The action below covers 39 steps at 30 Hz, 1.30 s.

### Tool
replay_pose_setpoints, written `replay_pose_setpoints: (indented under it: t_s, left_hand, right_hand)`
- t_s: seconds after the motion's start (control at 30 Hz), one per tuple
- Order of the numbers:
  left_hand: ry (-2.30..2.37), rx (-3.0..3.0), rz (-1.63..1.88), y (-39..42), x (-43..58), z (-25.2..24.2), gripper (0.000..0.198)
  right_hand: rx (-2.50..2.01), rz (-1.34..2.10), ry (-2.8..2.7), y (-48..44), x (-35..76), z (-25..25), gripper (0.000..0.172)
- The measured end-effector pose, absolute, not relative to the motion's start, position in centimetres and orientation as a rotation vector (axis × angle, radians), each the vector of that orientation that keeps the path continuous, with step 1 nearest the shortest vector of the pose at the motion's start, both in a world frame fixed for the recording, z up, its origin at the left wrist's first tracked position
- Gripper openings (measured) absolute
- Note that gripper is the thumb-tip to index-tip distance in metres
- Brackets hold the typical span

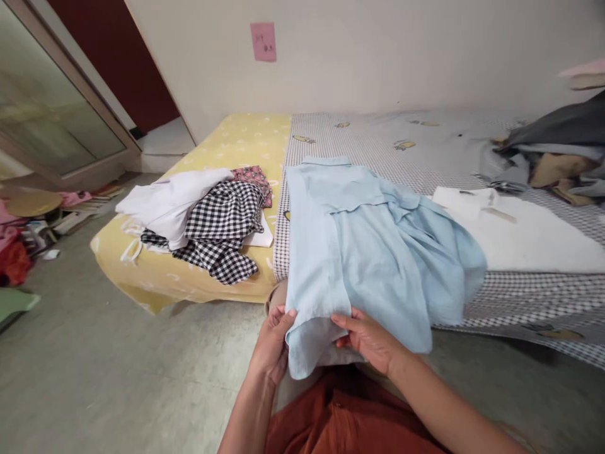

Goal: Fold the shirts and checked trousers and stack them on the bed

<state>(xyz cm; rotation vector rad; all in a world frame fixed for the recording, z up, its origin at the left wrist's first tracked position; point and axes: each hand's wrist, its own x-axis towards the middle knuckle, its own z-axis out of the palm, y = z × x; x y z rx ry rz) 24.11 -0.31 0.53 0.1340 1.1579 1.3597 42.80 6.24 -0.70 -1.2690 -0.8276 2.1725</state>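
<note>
A light blue shirt (378,246) lies spread over the bed's front edge, collar toward the wall. Its left side is folded inward in a long strip, while the right part spreads out in loose creases. My left hand (275,337) pinches the lower left corner of that strip. Across the strip, my right hand (366,337) grips its other lower edge between thumb and fingers. Below both hands the hem droops toward my lap. Some of my fingers are hidden behind the cloth.
To the left, a pile with a white garment (172,202) and a black-and-white checked garment (224,214) rests on the yellow sheet (241,142). A folded white shirt (524,233) lies right, with dark clothes (562,132) heaped behind it. Assorted items line the floor at far left.
</note>
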Motion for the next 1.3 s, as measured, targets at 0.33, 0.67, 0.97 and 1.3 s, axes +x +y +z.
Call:
replay_pose_setpoints:
  t_s: [0.33, 0.67, 0.97, 1.3]
  left_hand:
    - [1.588, 0.412, 1.411, -0.8, 22.6, -1.0, 0.055]
    - [1.743, 0.646, 1.328, -0.6, 22.0, -2.2, 0.043]
    - [1.806, 0.788, 1.25, -0.7, 20.9, -3.3, 0.039]
    - [1.884, 1.021, 1.048, -3.0, 21.2, -2.6, 0.066]
  right_hand:
    - [-1.288, 2.258, -0.922, 5.6, 42.5, -0.8, 0.044]
    - [-1.378, 2.276, -1.089, 5.0, 42.2, -2.1, 0.041]
    - [-1.382, 2.316, -1.076, 4.4, 41.7, -2.1, 0.048]
    - [-1.351, 2.421, -1.109, 3.3, 40.5, -2.8, 0.043]
